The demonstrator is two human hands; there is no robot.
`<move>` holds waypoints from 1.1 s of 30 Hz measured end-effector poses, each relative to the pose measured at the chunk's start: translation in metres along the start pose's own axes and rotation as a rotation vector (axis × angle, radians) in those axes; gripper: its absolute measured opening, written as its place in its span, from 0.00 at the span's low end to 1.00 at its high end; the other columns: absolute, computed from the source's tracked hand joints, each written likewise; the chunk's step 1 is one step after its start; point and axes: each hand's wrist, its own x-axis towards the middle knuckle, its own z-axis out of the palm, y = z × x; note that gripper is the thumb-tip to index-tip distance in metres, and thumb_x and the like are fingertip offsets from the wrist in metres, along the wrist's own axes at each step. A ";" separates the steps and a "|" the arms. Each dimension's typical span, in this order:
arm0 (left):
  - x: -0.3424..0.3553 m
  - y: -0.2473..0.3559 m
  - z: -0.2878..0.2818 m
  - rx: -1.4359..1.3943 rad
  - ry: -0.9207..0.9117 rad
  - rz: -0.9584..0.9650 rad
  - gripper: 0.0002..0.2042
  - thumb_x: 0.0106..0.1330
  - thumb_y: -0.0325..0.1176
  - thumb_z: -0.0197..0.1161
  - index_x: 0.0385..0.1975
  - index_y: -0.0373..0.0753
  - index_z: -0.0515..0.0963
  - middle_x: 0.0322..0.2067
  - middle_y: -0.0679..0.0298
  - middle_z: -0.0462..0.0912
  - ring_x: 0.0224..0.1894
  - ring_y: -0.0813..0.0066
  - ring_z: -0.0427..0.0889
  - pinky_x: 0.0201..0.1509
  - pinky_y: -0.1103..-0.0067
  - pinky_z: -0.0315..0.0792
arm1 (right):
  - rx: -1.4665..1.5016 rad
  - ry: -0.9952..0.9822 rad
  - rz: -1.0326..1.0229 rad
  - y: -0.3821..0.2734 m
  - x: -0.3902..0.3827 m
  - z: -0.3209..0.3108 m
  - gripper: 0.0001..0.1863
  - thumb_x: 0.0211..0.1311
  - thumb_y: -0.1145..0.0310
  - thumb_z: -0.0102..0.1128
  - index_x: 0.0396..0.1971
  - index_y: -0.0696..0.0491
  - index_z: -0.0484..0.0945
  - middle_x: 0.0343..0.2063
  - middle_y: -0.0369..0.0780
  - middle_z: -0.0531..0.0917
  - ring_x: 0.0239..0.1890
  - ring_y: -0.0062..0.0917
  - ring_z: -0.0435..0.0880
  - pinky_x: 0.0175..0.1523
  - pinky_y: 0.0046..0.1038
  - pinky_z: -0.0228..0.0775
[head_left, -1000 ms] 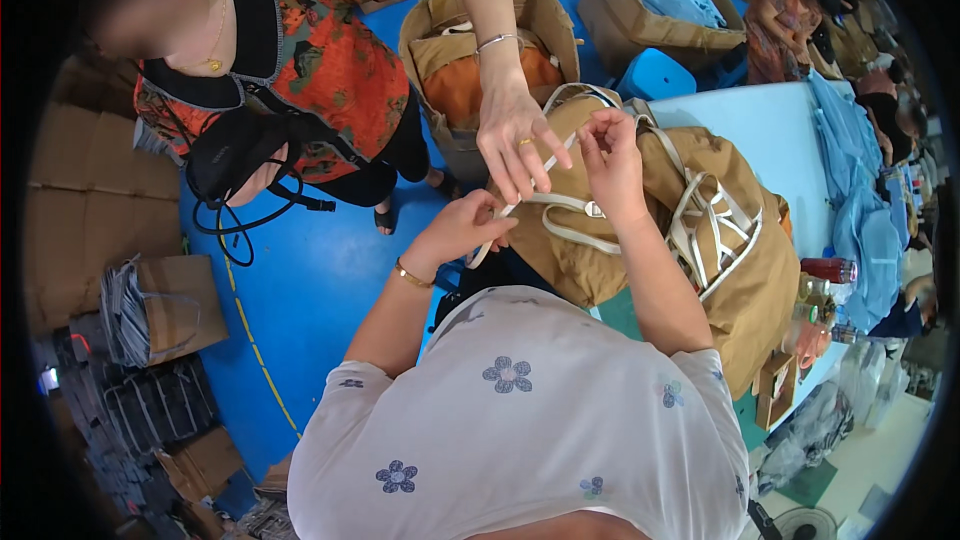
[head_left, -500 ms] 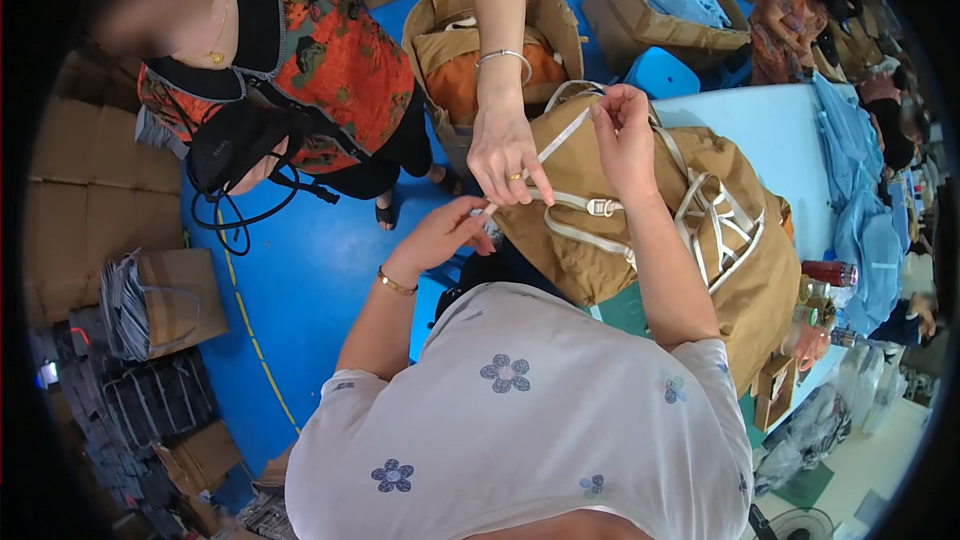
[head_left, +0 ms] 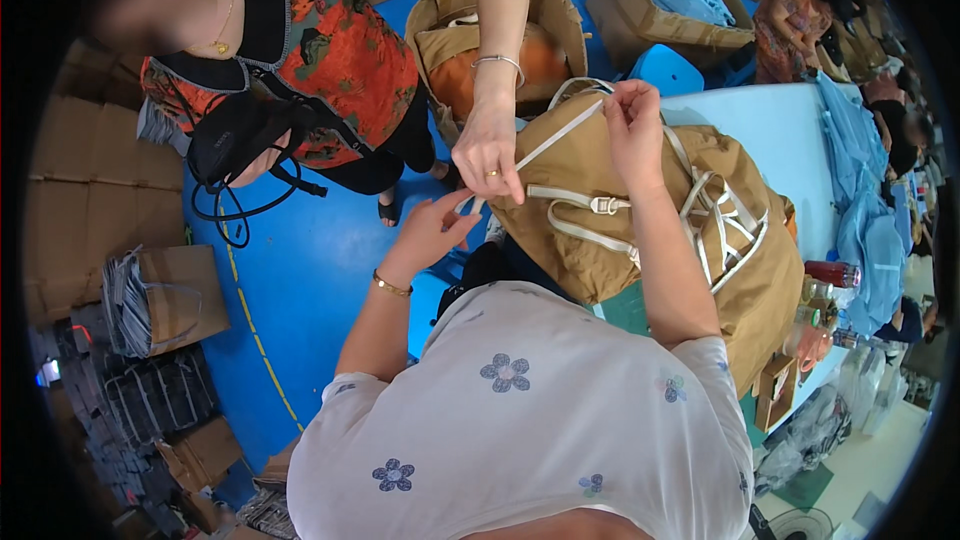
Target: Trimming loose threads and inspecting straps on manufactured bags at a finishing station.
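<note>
A tan backpack (head_left: 580, 250) with white webbing straps and a buckle (head_left: 604, 205) lies before me. My right hand (head_left: 634, 130), fingers pinched, grips a narrow white strap (head_left: 560, 135) that runs taut down to the left. At the bag's left edge my left hand (head_left: 430, 232) has thumb and fingers closed around a whitish strap end, partly hidden. Just above it is a co-worker's hand (head_left: 488, 158) with a ring and bracelet, index finger pointing down at the strap. The co-worker's other hand (head_left: 262, 162) holds a black pouch (head_left: 228, 135) with dangling cords.
The bag rests on a light-blue table (head_left: 780, 120) with jars (head_left: 808, 325) and blue cloth (head_left: 855, 220) along its right side. Beyond stand cardboard boxes (head_left: 640, 25) and a blue stool (head_left: 665, 70). More cartons (head_left: 185, 295) are stacked on the left of the blue floor (head_left: 270, 290).
The co-worker's hand has shifted left, off the buckle strap. My right hand has moved slightly right, and the white strap now shows stretched from it. My left hand has edged up a little.
</note>
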 end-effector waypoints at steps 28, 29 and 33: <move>-0.023 0.016 -0.017 -0.243 -0.135 -0.140 0.23 0.67 0.32 0.54 0.63 0.44 0.65 0.14 0.72 0.71 0.14 0.88 0.66 0.16 0.88 0.61 | -0.138 0.164 0.057 0.044 0.038 -0.041 0.12 0.61 0.74 0.57 0.43 0.56 0.67 0.27 0.37 0.79 0.29 0.21 0.77 0.37 0.25 0.70; -0.021 0.018 -0.018 -0.250 -0.223 -0.209 0.21 0.68 0.33 0.52 0.62 0.44 0.66 0.14 0.71 0.72 0.13 0.88 0.66 0.15 0.88 0.61 | -0.136 0.166 0.056 0.045 0.039 -0.042 0.12 0.61 0.74 0.57 0.43 0.56 0.67 0.27 0.37 0.78 0.29 0.20 0.77 0.37 0.25 0.70; -0.015 0.024 -0.016 -0.229 -0.371 -0.314 0.15 0.70 0.36 0.48 0.54 0.41 0.71 0.14 0.70 0.73 0.12 0.87 0.66 0.13 0.87 0.59 | -0.155 0.137 0.044 0.041 0.040 -0.043 0.13 0.63 0.75 0.56 0.44 0.56 0.65 0.29 0.36 0.78 0.30 0.16 0.75 0.37 0.20 0.68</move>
